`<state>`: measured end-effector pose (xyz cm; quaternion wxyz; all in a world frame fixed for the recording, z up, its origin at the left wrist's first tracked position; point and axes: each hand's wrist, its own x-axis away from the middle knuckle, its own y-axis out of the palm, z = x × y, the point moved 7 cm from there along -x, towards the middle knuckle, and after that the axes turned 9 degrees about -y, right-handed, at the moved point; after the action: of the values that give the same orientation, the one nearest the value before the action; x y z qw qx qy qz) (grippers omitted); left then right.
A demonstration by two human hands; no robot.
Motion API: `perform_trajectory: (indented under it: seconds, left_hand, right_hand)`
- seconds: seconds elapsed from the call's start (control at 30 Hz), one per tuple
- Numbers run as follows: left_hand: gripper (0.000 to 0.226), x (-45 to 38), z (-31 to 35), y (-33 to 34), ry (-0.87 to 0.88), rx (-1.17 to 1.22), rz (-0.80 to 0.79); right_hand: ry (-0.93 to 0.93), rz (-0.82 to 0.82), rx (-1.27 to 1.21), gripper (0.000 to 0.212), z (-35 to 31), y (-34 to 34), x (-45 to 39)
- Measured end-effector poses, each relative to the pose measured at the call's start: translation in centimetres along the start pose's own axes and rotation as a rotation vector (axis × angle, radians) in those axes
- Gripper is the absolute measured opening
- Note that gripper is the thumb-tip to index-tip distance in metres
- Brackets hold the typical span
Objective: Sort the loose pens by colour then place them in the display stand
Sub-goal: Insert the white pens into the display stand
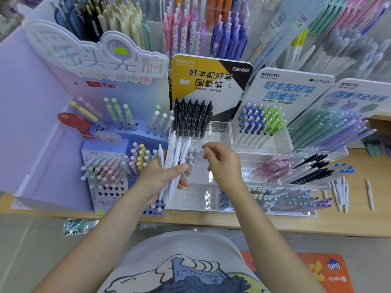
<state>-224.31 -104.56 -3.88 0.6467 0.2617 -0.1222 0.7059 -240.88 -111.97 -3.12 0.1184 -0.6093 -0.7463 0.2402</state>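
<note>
We hold a bundle of white plastic click pens (173,163) in our left hand (163,176), fingers and thumb wrapped round the barrels so they fan upward, tips down. Our right hand (222,163) hovers just beside the bundle, over the clear acrylic display stand (201,176); its fingertips are drawn together near the top of the bundle, but we cannot tell whether they pinch anything, since the view there is blurred. Behind the bundle, a row of black pens (192,119) stands upright in the stand under a yellow and black printed card (209,77). To the right, more loose white pens (340,193) lie flat on the wooden counter (359,220), with a single white pen (369,194) a little apart from them.
</note>
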Motion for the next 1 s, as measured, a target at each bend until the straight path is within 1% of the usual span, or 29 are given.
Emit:
perform_trajectory:
  seconds: [0.07,0.1,0.17,0.2,0.33,0.37,0.43,0.53,0.6,0.67,0.73,0.8,0.9,1.0]
  left_hand:
    - [0.013,0.1,0.0,0.6,-0.012,-0.033,-0.042]
    - [0.015,0.1,0.0,1.0,-0.022,-0.037,-0.069]
    - [0.015,0.1,-0.1,1.6,-0.043,-0.027,-0.105]
    - [0.015,0.2,-0.2,1.8,-0.054,-0.019,-0.113]
    - [0.021,0.1,-0.6,2.1,-0.097,-0.015,-0.107]
    - [0.022,0.1,-0.8,2.0,-0.107,-0.010,-0.098]
    - [0.022,0.1,-1.0,1.6,-0.111,-0.018,-0.077]
    - [0.021,0.1,-1.3,0.4,-0.088,-0.086,0.008]
    - [0.028,0.2,-1.3,-0.4,-0.087,-0.102,0.056]
    - [0.029,0.3,-1.3,-0.6,-0.085,-0.086,0.050]
    - [0.017,0.5,-1.2,-0.5,-0.085,-0.037,0.017]
    - [0.019,0.6,-1.2,-0.4,-0.077,-0.030,-0.019]
    - [0.023,1.0,-1.3,-0.4,-0.057,-0.079,-0.040]
    - [0.019,1.4,-1.4,-0.5,-0.059,-0.084,-0.012]
  right_hand:
    - [0.103,-0.070,-0.324,0.020,-1.3,0.1,0.7]
    - [0.133,-0.125,-0.441,0.021,-1.8,0.3,1.0]
    - [0.162,-0.209,-0.560,0.021,-2.3,0.6,1.6]
    - [0.176,-0.220,-0.592,0.019,-2.2,0.6,1.7]
    - [0.255,-0.146,-0.670,0.007,-0.9,0.0,2.3]
    - [0.269,-0.098,-0.704,0.003,-0.8,-0.3,2.3]
    - [0.269,0.058,-0.758,0.002,-0.5,-1.7,2.3]
    - [0.185,0.324,-0.723,0.003,-0.1,-4.9,2.1]
    - [0.114,0.385,-0.629,0.003,-0.1,-6.0,2.0]
    - [0.074,0.356,-0.522,0.010,-0.1,-5.6,1.8]
    - [0.056,0.288,-0.424,0.014,0.2,-4.2,1.8]
    - [0.030,0.231,-0.340,0.018,0.6,-2.7,2.0]
    - [0.011,0.213,-0.276,0.023,1.1,-1.3,2.3]
    - [0.001,0.207,-0.236,0.023,1.3,-0.6,2.3]
